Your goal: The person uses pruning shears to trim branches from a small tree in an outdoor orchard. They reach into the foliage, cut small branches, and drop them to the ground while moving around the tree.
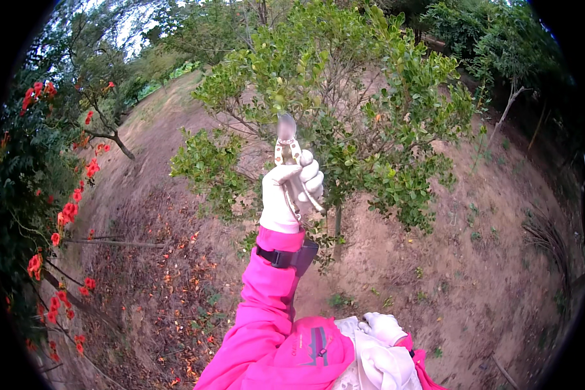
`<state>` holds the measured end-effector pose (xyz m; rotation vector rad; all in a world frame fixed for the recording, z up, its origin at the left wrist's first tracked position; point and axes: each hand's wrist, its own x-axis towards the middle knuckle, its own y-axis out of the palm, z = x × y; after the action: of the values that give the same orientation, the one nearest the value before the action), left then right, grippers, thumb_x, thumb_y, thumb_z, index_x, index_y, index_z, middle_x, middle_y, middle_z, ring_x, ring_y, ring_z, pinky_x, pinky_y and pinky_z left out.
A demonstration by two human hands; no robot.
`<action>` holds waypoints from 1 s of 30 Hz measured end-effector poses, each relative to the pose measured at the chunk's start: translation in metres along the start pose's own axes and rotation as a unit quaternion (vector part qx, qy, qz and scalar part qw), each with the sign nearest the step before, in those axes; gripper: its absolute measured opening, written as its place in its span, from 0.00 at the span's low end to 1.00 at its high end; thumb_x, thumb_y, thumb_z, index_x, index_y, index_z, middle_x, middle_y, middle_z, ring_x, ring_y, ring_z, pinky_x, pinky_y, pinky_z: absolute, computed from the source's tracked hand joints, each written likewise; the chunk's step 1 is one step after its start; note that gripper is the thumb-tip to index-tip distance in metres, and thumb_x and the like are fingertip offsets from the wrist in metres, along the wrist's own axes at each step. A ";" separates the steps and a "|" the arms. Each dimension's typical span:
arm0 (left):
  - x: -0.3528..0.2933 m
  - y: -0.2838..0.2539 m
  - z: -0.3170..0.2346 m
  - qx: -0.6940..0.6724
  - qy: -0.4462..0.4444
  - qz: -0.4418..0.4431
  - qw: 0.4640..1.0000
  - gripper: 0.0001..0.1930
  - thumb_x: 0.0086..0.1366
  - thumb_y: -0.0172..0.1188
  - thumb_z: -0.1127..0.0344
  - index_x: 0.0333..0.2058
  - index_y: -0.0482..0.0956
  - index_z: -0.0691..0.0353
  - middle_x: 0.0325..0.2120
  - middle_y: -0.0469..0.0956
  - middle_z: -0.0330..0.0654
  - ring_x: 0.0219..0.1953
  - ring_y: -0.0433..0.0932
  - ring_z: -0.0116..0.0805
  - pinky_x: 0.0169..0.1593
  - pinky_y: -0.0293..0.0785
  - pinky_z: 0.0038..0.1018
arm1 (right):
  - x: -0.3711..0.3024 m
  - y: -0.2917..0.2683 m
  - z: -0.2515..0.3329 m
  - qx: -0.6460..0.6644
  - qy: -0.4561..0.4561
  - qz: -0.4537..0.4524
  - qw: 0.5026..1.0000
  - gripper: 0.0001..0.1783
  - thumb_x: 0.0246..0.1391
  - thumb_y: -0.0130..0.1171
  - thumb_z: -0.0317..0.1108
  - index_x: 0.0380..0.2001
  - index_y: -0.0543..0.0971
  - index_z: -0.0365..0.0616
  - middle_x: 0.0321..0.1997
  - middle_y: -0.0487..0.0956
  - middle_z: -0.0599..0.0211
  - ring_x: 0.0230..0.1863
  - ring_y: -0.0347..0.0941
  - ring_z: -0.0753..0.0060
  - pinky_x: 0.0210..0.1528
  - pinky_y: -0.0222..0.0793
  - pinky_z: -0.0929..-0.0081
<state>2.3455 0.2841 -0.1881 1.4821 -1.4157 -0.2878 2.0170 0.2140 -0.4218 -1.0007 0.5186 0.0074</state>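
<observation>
My left hand [305, 179], in a white glove and pink sleeve, is raised at arm's length before a leafy green shrub [400, 149]. It is closed around a pair of pruning shears [286, 130] with pale, spotted handles. Their grey blades point up and look blurred against the leaves; whether they touch a twig I cannot tell. Low down at my body, my right hand [385, 329], also white-gloved, has its fingers curled at the upper edge of a white cloth bag [387, 367]. Part of those fingers is hidden. Small round green fruits [279, 99] show among the leaves above the blades.
Red trumpet-shaped flowers [69, 211] hang along the left. Dry fallen leaves [169, 279] cover the ground beneath them. Bare brown soil [429, 279] slopes around the shrub, and dry brushwood [549, 234] lies at the right. A black strap with a dark device [305, 257] circles my left wrist.
</observation>
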 end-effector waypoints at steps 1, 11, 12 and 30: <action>-0.002 0.006 0.005 0.015 0.015 -0.058 0.998 0.08 0.57 0.53 0.66 0.33 0.66 0.59 0.18 0.57 0.30 0.20 0.59 0.24 0.22 0.52 0.22 | 0.000 0.000 -0.001 0.004 -0.002 -0.002 1.000 0.23 0.58 0.45 0.53 0.38 0.74 0.44 0.41 0.78 0.52 0.43 0.75 0.48 0.46 0.68 0.54; -0.046 0.040 0.054 0.063 -0.234 0.036 0.969 0.36 0.44 0.65 0.66 0.54 0.64 0.71 0.43 0.73 0.56 0.46 0.75 0.52 0.42 0.79 0.37 | 0.003 0.000 0.001 0.010 0.013 -0.008 1.000 0.23 0.57 0.46 0.54 0.38 0.74 0.45 0.40 0.78 0.51 0.42 0.75 0.46 0.45 0.68 0.51; -0.051 0.049 0.058 0.067 -0.246 0.023 0.967 0.37 0.44 0.65 0.67 0.55 0.63 0.70 0.43 0.73 0.57 0.46 0.75 0.53 0.42 0.78 0.37 | 0.003 0.000 0.001 0.010 0.012 -0.009 1.000 0.23 0.57 0.46 0.54 0.38 0.74 0.45 0.39 0.78 0.51 0.42 0.75 0.46 0.45 0.68 0.51; 0.017 0.069 -0.153 -0.085 -0.059 0.052 0.993 0.29 0.57 0.52 0.65 0.57 0.59 0.70 0.46 0.68 0.50 0.49 0.69 0.45 0.36 0.77 0.32 | 0.000 -0.003 0.003 0.014 0.001 -0.017 1.000 0.23 0.58 0.45 0.52 0.40 0.75 0.43 0.41 0.78 0.51 0.44 0.74 0.48 0.47 0.69 0.55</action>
<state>2.4231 0.3589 -0.0587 1.2658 -1.5187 -0.4254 2.0187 0.2153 -0.4182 -0.9825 0.5014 -0.0304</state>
